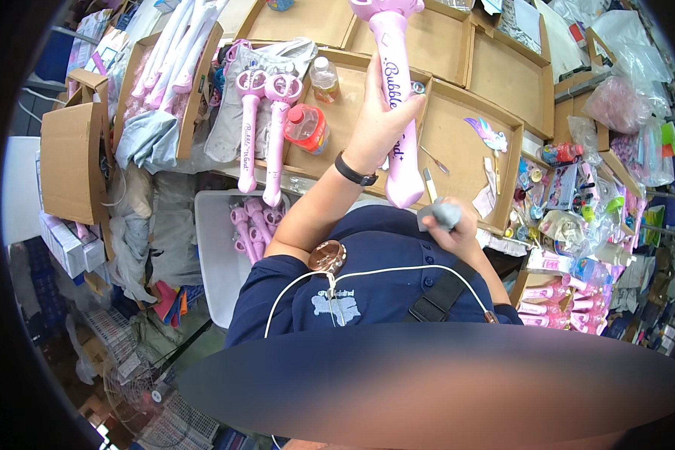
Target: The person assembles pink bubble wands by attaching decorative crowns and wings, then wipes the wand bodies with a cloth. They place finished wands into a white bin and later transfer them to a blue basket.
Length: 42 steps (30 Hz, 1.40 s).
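My left hand point(381, 124) is closed around the shaft of a large pink bubble wand point(403, 169). The wand stands nearly upright over the cardboard trays, its ring head cut off by the top edge of the view. In front of my chest, my right hand point(461, 229) is closed on a grey-handled tool point(444, 215). A narrow pale blade-like strip point(430, 184) shows just above that hand; whether it belongs to the tool is unclear. To the left of my left forearm, two pink bubble wands point(264, 127) lie side by side on a grey cloth.
Near them stand a red-capped bottle point(306, 127) and a clear bottle point(324, 79). A small screwdriver-like tool point(435, 160) and a winged unicorn piece point(487, 133) lie in a cardboard tray point(457, 101). A white bin point(216, 281) holds more pink wands; boxed stock crowds the right.
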Tool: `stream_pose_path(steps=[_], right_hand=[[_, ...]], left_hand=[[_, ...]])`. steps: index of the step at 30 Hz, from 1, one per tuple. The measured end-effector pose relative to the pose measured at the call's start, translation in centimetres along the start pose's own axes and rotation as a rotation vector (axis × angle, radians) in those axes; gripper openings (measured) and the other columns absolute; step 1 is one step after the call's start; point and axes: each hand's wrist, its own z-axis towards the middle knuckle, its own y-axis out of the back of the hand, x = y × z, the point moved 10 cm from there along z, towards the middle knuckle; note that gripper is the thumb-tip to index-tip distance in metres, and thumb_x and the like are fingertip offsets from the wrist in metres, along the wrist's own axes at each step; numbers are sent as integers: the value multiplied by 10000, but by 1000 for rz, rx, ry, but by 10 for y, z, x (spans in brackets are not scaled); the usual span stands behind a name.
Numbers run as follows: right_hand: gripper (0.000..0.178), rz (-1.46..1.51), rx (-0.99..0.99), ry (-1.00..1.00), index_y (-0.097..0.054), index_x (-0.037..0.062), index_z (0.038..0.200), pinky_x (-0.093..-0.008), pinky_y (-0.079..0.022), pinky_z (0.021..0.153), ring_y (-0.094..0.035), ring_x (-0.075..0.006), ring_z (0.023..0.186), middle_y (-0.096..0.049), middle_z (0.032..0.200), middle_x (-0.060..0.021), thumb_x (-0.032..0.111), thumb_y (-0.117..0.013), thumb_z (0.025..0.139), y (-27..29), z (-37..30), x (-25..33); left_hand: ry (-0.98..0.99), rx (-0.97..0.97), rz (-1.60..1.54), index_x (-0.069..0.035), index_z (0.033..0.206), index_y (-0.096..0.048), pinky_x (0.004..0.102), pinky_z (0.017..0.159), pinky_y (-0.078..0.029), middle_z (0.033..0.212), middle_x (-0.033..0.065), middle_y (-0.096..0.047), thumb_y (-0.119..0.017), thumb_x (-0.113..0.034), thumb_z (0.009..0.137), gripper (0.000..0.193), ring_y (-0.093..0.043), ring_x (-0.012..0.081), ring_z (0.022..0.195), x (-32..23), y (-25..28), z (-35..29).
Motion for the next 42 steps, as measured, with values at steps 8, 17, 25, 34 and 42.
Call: stream_pose_path(steps=[8, 17, 25, 34, 42], right_hand=[[235, -106, 284, 132, -567, 42, 738, -333, -369, 434, -479, -225, 473, -442, 566, -62, 158, -758, 665, -38, -1, 3], [309, -180, 196, -77, -639, 36, 851, -318, -346, 425, -477, -216, 468, -481, 574, -55, 242, -774, 664, -25, 9, -17], [217, -272, 191, 84, -520, 83, 653, -326, -331, 417, -448, -214, 464, -388, 540, -42, 109, -728, 600, -30, 13, -4], [190, -63, 134, 15, -630, 53, 773, -315, -384, 457, -502, -233, 508, -514, 631, -64, 66, -755, 632, -18, -9, -11], [343, 432, -456, -624, -495, 16, 1144, -184, -410, 594, -500, -54, 657, -552, 818, 6, 29, -629, 829, 25, -63, -79]], left_hand=[[-93, -15, 41, -42, 1425, -80, 220, 665, -469, 1054, 57, -488, -605, -60, 822, 799, -519, 88, 812, 1, 2, 2], [18, -70, -58, -76, 1427, -123, 206, 546, -452, 855, 18, -524, -577, -172, 885, 713, -515, 63, 660, 11, 8, -2], [46, -74, -61, -69, 1425, -139, 204, 630, -456, 1014, 14, -508, -612, -146, 860, 741, -519, 58, 753, 28, 11, -3], [312, 9, -308, -100, 1401, -210, 239, 605, -492, 995, 63, -520, -572, -154, 885, 633, -532, 93, 770, 43, 5, -11], [627, 303, -1316, 18, 1195, -342, 253, 563, -479, 1067, 110, -461, -507, -242, 902, 425, -503, 141, 779, 47, -30, -16]])
